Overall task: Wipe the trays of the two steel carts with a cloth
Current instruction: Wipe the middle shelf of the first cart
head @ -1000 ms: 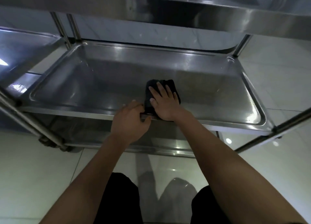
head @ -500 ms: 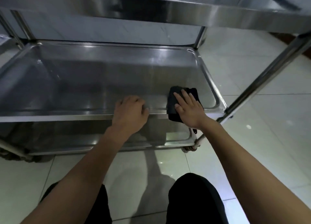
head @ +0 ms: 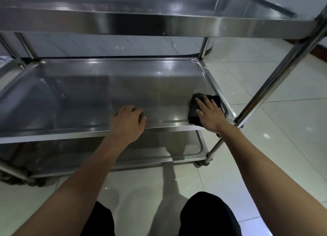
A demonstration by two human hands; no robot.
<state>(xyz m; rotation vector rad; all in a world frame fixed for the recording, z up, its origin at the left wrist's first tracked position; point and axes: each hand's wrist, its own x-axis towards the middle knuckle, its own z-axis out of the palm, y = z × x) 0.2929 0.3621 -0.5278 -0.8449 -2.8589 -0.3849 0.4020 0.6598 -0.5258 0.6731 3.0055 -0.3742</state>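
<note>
A steel cart's middle tray [head: 106, 87] fills the centre of the head view. A dark folded cloth [head: 193, 110] lies in the tray's near right corner. My right hand [head: 210, 113] presses flat on the cloth with straight fingers. My left hand [head: 128, 122] rests on the tray's near rim, fingers curled over the edge. The top tray [head: 123, 21] hangs overhead, and the bottom tray [head: 159, 147] shows beneath.
A second steel cart's tray [head: 7, 69] edges in at the far left. A slanted steel post [head: 276, 76] rises at the right. Pale floor tiles [head: 283, 129] spread to the right and below. My dark-clad knees [head: 207, 216] are at the bottom.
My right hand has slid the cloth rightward along the tray's near edge to the right corner. My left hand has stayed on the near rim.
</note>
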